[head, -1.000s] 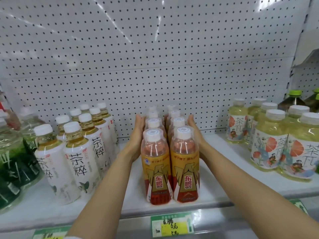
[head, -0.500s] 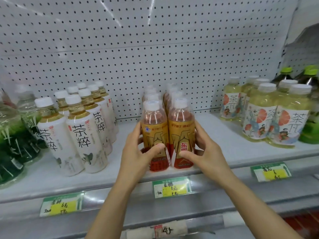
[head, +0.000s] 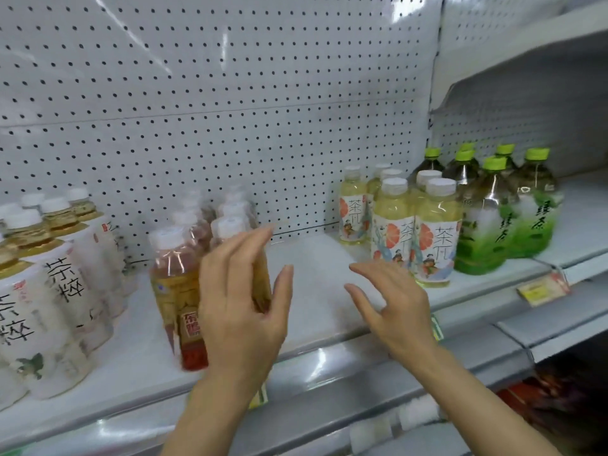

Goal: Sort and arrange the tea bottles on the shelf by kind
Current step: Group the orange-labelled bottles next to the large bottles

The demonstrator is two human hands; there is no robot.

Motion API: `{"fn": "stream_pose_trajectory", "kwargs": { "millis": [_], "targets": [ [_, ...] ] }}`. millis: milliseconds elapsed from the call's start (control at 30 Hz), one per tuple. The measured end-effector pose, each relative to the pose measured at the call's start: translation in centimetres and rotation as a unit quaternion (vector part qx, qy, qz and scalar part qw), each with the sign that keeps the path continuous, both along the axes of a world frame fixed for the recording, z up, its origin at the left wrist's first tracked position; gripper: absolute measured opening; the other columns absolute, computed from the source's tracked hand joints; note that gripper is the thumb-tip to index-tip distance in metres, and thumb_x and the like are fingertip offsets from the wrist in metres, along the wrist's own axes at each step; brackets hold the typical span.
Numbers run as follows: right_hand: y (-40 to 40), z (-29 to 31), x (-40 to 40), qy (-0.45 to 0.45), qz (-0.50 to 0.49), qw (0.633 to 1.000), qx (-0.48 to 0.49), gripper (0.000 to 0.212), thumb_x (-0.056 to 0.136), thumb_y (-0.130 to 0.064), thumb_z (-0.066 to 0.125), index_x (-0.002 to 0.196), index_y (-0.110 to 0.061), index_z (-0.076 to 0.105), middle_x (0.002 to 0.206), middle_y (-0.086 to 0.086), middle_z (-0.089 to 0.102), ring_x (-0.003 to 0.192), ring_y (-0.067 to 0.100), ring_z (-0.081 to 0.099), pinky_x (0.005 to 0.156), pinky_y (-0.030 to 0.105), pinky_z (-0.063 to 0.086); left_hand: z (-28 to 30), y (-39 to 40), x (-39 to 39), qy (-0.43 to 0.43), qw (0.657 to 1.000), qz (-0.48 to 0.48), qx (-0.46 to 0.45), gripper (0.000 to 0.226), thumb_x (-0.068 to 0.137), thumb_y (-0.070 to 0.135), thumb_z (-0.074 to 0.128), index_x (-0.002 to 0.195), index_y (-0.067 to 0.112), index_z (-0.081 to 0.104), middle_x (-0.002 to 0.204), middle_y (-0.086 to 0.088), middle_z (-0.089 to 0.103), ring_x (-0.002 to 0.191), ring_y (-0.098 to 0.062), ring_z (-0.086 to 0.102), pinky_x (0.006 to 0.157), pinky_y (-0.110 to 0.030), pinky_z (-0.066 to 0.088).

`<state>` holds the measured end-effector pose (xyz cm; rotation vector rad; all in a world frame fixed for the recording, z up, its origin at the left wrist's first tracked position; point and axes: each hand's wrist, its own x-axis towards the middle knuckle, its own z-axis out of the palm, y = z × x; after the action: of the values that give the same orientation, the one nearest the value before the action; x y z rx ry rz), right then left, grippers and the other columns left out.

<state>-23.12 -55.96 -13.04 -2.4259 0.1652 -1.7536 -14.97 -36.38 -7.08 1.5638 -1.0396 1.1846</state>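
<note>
Two rows of orange-labelled tea bottles (head: 176, 291) stand on the white shelf (head: 316, 291), left of centre. My left hand (head: 243, 307) hovers in front of the right row with fingers spread and holds nothing. My right hand (head: 391, 304) floats open above the bare stretch of shelf, apart from every bottle. White-labelled tea bottles (head: 65, 284) stand in rows at the left. Pale yellow bottles with grapefruit labels (head: 411, 232) stand to the right, and green tea bottles with lime caps (head: 506, 212) stand beyond them.
A pegboard wall (head: 230, 110) backs the shelf. Price tags (head: 543, 291) hang on the shelf's front rail. A higher shelf (head: 526, 44) juts out at the upper right. A lower shelf level lies below the front edge.
Both hands have let go of the front orange-labelled bottles and lifted away, the right one moving rightward. The view has swung to the right, bringing the green tea bottles into sight.
</note>
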Motion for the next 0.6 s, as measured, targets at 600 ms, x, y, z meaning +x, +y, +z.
{"fn": "stream_pose_trajectory", "kwargs": {
  "millis": [600],
  "targets": [
    [-16.0,9.5,-5.0,0.143,-0.006,0.99,0.017,0.06,0.09,-0.036,0.061,0.144,-0.014,0.045,0.137,0.007,0.049,0.121,0.026,0.049,0.089,0.031,0.041,8.0,-22.5,2.0,0.356,0.871,-0.101,0.323,0.047,0.09,0.037,0.07,0.132,0.024,0.055,0.116,0.0,0.066,0.101,-0.018,0.065,0.085,-0.036,0.056]
  ]
}}
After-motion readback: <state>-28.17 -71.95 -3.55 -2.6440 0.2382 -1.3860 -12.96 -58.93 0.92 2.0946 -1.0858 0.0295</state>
